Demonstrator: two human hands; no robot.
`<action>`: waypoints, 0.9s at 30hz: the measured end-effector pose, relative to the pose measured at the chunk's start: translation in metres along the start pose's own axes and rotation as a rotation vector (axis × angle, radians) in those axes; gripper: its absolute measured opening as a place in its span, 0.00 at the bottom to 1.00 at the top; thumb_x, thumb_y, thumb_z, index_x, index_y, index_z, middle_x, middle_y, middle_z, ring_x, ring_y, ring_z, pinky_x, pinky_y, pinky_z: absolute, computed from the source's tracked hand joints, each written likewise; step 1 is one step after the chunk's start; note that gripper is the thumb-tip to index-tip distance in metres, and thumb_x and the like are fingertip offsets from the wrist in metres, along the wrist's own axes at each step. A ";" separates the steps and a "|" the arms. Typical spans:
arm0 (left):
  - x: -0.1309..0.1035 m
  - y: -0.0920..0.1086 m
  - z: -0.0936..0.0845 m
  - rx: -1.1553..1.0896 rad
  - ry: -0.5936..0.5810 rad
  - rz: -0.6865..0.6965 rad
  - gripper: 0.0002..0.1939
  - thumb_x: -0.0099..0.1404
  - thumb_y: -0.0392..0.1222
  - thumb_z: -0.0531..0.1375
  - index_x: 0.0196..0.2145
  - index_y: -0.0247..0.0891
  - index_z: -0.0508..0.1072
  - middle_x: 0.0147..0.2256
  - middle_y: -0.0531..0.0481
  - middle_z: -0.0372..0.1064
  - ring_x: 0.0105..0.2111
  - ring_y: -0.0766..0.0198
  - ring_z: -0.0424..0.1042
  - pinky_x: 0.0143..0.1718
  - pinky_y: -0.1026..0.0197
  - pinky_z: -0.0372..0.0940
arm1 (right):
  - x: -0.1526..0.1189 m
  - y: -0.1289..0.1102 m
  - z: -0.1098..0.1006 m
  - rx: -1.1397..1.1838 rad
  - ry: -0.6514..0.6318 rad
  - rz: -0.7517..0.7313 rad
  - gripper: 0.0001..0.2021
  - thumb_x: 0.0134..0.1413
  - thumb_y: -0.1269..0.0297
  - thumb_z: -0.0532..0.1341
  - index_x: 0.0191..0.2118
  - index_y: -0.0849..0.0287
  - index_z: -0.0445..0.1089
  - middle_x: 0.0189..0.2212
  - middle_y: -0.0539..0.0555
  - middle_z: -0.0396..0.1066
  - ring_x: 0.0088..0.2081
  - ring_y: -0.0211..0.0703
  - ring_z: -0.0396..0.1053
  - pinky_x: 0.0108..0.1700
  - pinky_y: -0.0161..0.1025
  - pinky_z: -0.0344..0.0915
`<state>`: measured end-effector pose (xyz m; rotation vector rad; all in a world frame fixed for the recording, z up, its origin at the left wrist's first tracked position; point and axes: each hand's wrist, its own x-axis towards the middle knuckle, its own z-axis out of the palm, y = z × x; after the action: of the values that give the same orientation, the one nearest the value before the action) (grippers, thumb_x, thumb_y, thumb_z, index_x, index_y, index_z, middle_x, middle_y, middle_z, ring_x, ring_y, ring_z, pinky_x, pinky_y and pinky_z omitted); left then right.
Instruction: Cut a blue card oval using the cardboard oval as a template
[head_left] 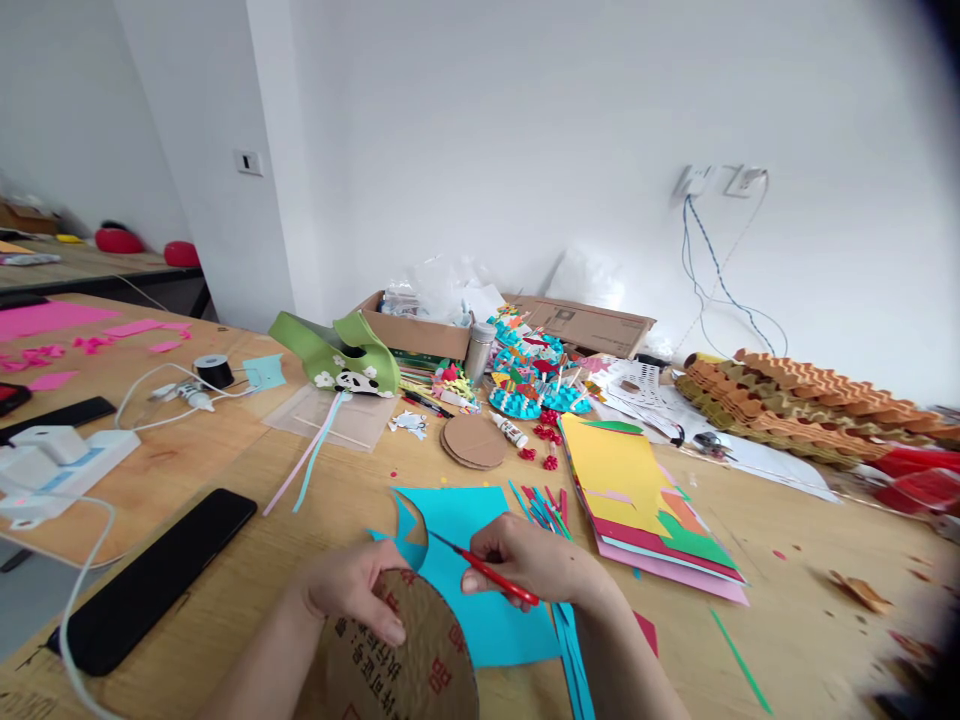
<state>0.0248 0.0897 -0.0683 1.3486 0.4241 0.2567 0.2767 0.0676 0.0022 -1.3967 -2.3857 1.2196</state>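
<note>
My left hand grips the upper edge of a round cardboard disc printed with red and black characters, thumb on its face. A red-handled pair of scissors is in my right hand, its dark blades pointing left toward the curved cut in a blue paper sheet. Cut blue scraps lie at the sheet's left side. Part of the sheet is hidden behind the disc and my hands. Thin blue strips lie by my right wrist.
Coloured paper sheets are stacked at the right. Behind are cardboard discs, a glue bottle, a green panda bag and blue decorated crafts. A black case and white power strip lie left.
</note>
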 end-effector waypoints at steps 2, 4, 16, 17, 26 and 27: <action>-0.006 0.000 -0.002 -0.172 0.062 0.056 0.21 0.40 0.50 0.71 0.29 0.33 0.77 0.28 0.46 0.75 0.26 0.60 0.70 0.30 0.60 0.64 | -0.003 0.000 -0.003 0.121 0.102 0.013 0.26 0.48 0.39 0.61 0.21 0.60 0.59 0.14 0.45 0.60 0.18 0.31 0.56 0.20 0.30 0.47; -0.009 0.004 -0.004 -0.364 0.278 0.150 0.20 0.38 0.46 0.72 0.30 0.33 0.78 0.27 0.45 0.76 0.26 0.58 0.73 0.30 0.58 0.67 | -0.005 -0.001 -0.006 0.270 0.253 0.023 0.25 0.50 0.39 0.59 0.24 0.60 0.61 0.14 0.46 0.62 0.17 0.32 0.59 0.19 0.30 0.51; 0.019 0.013 -0.023 -0.619 1.169 0.263 0.08 0.51 0.28 0.62 0.31 0.34 0.74 0.28 0.47 0.78 0.27 0.59 0.77 0.27 0.61 0.70 | -0.005 -0.002 -0.017 0.445 0.735 0.015 0.24 0.53 0.40 0.56 0.28 0.60 0.65 0.14 0.50 0.67 0.16 0.35 0.59 0.21 0.32 0.55; 0.019 0.013 -0.022 -0.619 1.170 0.269 0.09 0.51 0.27 0.61 0.32 0.33 0.74 0.29 0.47 0.78 0.28 0.59 0.77 0.27 0.60 0.70 | -0.003 -0.002 -0.016 0.456 0.738 0.014 0.23 0.52 0.41 0.57 0.28 0.60 0.64 0.16 0.50 0.68 0.17 0.35 0.60 0.21 0.32 0.55; 0.015 0.018 -0.016 -0.699 1.011 0.331 0.18 0.55 0.26 0.60 0.44 0.33 0.73 0.36 0.42 0.78 0.35 0.54 0.78 0.33 0.56 0.72 | 0.035 0.008 0.014 0.661 0.722 0.008 0.22 0.34 0.53 0.72 0.33 0.59 0.65 0.31 0.54 0.73 0.33 0.45 0.70 0.31 0.37 0.64; 0.014 0.019 -0.015 -0.718 0.978 0.337 0.19 0.55 0.26 0.61 0.45 0.34 0.73 0.37 0.42 0.78 0.37 0.53 0.78 0.35 0.55 0.72 | 0.038 0.007 0.017 0.680 0.702 -0.018 0.22 0.34 0.54 0.72 0.33 0.59 0.65 0.31 0.54 0.73 0.33 0.45 0.70 0.32 0.37 0.64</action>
<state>0.0318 0.1129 -0.0544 0.4957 0.8087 1.2464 0.2518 0.0891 -0.0241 -1.2654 -1.3411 1.1188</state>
